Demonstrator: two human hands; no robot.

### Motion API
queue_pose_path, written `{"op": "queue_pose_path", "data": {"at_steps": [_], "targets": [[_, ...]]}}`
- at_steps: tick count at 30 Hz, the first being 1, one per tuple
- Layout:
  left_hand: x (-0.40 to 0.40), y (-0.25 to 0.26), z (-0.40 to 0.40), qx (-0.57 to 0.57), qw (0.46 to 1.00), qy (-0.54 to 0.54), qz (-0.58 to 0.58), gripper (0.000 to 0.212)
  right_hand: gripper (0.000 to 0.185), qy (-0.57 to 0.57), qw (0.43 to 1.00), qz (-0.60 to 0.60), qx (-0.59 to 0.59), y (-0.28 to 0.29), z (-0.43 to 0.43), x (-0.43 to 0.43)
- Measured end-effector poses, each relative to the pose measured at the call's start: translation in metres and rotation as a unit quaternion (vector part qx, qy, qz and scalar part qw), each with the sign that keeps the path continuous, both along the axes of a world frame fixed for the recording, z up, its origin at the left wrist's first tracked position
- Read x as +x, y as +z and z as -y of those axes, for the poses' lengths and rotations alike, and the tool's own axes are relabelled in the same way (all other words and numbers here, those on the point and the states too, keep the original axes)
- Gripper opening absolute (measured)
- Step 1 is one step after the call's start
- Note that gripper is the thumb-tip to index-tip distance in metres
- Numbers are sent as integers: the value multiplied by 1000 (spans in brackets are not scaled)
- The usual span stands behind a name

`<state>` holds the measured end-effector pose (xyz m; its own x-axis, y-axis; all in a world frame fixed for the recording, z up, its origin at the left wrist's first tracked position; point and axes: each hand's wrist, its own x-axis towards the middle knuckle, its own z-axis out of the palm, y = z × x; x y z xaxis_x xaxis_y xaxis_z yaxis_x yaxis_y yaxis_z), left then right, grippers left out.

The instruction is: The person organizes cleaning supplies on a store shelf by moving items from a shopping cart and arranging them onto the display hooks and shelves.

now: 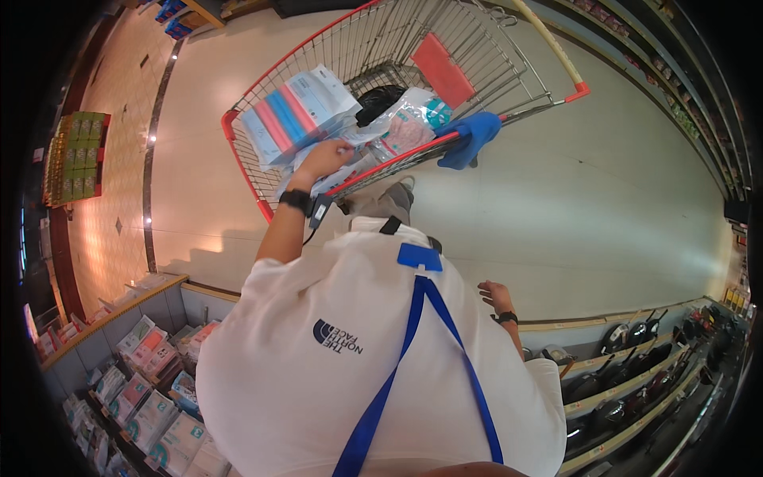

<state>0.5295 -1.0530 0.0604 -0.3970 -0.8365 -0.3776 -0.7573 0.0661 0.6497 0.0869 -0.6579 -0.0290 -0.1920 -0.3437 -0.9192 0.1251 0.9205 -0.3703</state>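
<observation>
My left hand [325, 160] reaches over the red rim of a wire shopping cart [346, 189], a black band on its wrist. Its bent fingers touch plastic-wrapped packages [340, 177]; whether they grip one cannot be made out. Just beyond the hand stands a stack of white, pink and blue packs [298, 113]. To its right in the cart lie a black plastic bag [380, 102] and a clear bag with pink contents [408, 132]. My right hand [493, 295] hangs at my side, holding nothing, its fingers apart.
A blue cloth [474, 136] drapes over the cart's near rim. At lower left, a bin [119, 340] holds packaged goods. Shelves of pans [626, 364] run along the lower right, and more shelves [667, 71] curve along the upper right. Green boxes [80, 155] are stacked far left.
</observation>
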Motion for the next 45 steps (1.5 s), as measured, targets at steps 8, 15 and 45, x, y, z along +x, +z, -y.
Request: {"op": "queue_pose_path", "data": {"at_steps": [8,15,45], "targets": [[-93,-114,135,-33,994,-99,13,63,38,-109,991,-67,48,48,10,-38],[-141,-184,185,113,988,-105,25,73,38,-169,980,-100,43,99,5,-18],[-67,27,148,47,880,214,-422,26,43,225,894,-100,-374,220,388,-25]]}}
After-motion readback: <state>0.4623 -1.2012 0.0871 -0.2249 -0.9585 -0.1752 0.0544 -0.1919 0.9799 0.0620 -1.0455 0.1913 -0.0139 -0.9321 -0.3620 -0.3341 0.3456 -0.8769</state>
